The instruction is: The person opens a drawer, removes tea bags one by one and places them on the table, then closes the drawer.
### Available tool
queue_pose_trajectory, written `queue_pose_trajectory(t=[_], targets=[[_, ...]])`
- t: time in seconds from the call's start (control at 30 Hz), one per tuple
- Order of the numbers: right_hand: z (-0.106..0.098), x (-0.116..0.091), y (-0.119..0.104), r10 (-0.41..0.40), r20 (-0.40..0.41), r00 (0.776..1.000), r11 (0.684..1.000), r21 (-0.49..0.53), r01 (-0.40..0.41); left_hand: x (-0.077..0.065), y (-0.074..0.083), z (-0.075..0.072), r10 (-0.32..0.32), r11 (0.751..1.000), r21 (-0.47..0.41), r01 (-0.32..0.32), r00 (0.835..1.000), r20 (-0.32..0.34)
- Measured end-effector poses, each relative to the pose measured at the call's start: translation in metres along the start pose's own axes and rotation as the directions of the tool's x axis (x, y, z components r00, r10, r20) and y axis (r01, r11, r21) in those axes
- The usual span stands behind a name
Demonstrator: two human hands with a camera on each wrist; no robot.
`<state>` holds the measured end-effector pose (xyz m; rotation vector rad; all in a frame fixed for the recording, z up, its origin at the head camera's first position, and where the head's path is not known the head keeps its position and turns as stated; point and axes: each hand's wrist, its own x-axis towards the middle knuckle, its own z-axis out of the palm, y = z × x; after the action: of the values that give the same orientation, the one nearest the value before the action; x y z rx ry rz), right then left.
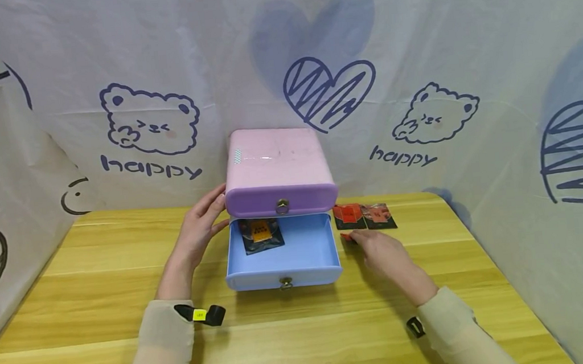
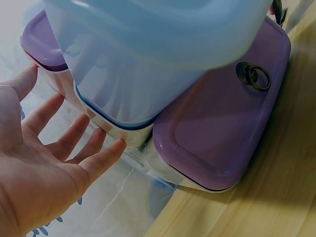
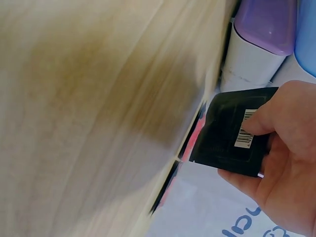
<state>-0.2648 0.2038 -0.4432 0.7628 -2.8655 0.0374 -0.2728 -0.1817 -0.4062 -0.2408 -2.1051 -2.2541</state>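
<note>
Pale sleeves (image 1: 163, 346) end in a spread left hand (image 1: 197, 229) at the cabinet (image 1: 280, 163) and right hand (image 1: 383, 252) pinching a packet (image 3: 226, 129) beside the blue drawer (image 1: 307, 245), apparently a pick-up next needing more lift.

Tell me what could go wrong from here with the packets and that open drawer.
The right hand pinches a packet by one side, so it might slip. The blue drawer is pulled well out, so pressing on it could tip the unit; the left hand, fingers spread at its side, may not steady it. Two red-labelled packets lie close to the right hand and might get nudged.
</note>
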Motion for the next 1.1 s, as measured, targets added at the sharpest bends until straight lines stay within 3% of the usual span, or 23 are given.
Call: queue_pose_trajectory(t=[0.43,0.9,1.1], targets=[[0.011,0.001,0.004,-0.045,0.004,0.999,0.999,-0.010,0.045,0.000,-0.001,0.000,0.010,1.000,-0.009,-0.010,1.000,0.001],[0.014,0.002,0.007,-0.053,0.129,0.990,0.999,0.012,0.052,0.001,-0.002,-0.001,0.013,1.000,-0.013,-0.013,1.000,0.001],[0.017,0.004,0.009,-0.016,0.186,0.982,0.999,0.042,0.008,0.001,-0.002,-0.001,0.011,1.000,-0.014,-0.011,1.000,0.002]])
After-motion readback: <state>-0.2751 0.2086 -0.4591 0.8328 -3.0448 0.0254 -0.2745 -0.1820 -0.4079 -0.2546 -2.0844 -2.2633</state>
